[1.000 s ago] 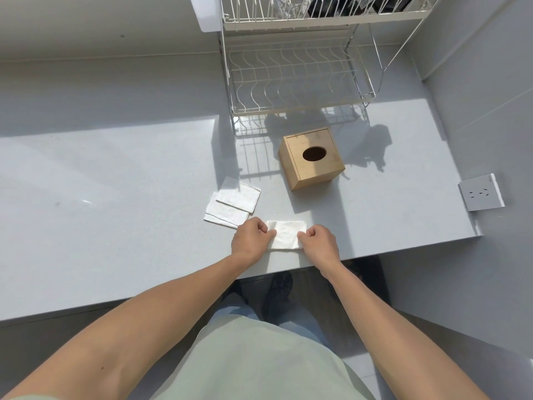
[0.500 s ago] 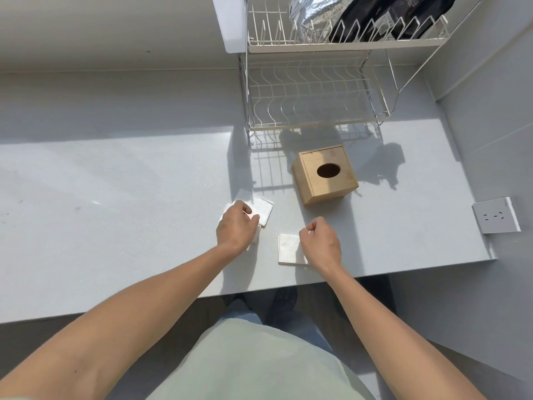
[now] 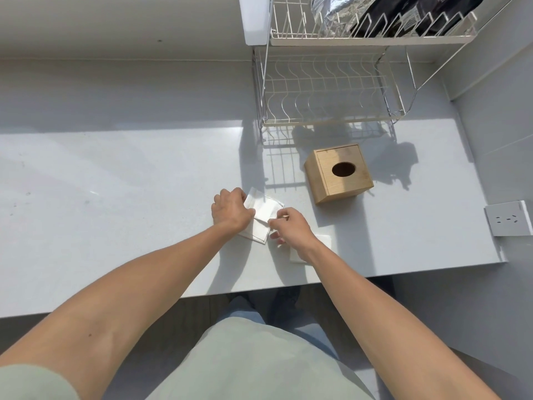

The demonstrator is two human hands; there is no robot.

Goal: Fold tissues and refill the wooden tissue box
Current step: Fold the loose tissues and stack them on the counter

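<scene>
Nearest me, a small folded white tissue (image 3: 325, 241) lies on the pale grey worktop (image 3: 115, 212) under my right wrist. My left hand (image 3: 230, 210) presses the stacked white tissues (image 3: 261, 217); my right hand (image 3: 290, 225) pinches their edge. Beyond stands the square wooden tissue box (image 3: 339, 173).

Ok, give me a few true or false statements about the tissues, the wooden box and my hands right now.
1. The wooden tissue box sits in front of the wire dish rack. True.
2. A tissue pokes out of the box's oval hole. False: the hole is dark, nothing sticks out.
3. Both the left hand and right hand touch the tissue pile. True.
4. The folded tissue lies on the box. False: it lies on the counter, under the right wrist.
</scene>
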